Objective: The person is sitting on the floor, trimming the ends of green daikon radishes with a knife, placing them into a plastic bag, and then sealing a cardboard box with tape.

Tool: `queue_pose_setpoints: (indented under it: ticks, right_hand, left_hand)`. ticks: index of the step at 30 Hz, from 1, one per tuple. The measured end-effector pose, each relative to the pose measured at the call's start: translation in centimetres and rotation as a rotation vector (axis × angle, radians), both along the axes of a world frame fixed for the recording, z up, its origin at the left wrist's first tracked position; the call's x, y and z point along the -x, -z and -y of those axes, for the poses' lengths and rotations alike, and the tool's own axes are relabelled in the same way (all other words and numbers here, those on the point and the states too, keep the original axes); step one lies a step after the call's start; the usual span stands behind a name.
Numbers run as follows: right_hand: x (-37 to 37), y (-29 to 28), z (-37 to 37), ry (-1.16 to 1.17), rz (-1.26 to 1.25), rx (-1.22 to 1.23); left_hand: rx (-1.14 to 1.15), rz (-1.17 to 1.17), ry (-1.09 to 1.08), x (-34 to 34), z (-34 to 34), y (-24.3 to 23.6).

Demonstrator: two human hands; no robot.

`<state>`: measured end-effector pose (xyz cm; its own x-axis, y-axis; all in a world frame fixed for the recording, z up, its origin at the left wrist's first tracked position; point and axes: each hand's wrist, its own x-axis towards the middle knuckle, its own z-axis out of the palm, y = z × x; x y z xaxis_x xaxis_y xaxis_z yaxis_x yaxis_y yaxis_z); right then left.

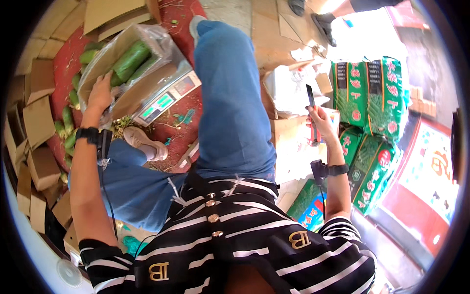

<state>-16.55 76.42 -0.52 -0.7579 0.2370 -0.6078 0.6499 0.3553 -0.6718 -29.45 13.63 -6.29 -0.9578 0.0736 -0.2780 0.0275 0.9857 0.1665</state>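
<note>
Hands (101, 94) (321, 121) flank 1 thigh (232, 108) — carton (134, 100) left, knife (309, 93) right.

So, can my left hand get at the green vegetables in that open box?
Likely yes: your left hand is at the open box, close to the green vegetables, though clear plastic might hinder it.

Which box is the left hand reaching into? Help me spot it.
Start with the red floor covering at upper left, where a scale shows a lit green display. Beside that display is the open carton the left hand reaches into. Unlike the brown boxes at far left, it has clear plastic lining and holds long green vegetables.
</note>
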Motion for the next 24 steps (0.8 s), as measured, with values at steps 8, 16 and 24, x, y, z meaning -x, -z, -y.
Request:
queue_pose_setpoints:
  ticks: [8, 16, 24]
  right_hand:
    - [-13.7, 10.6, -5.8, 0.256, 0.182, 0.052]
    - [-13.4, 12.9, -4.1, 0.262, 0.352, 0.102]
    - [5.8, -0.7, 2.0, -0.115, -0.512, -0.307]
  left_hand:
    - [0.085, -0.319, 0.291, 0.2, 1.4, 3.5]
    - [-0.258, -0.104, -0.092, 0.3, 0.8, -1.4]
    - [-0.745, -0.275, -0.915, -3.5, 9.4, -4.1]
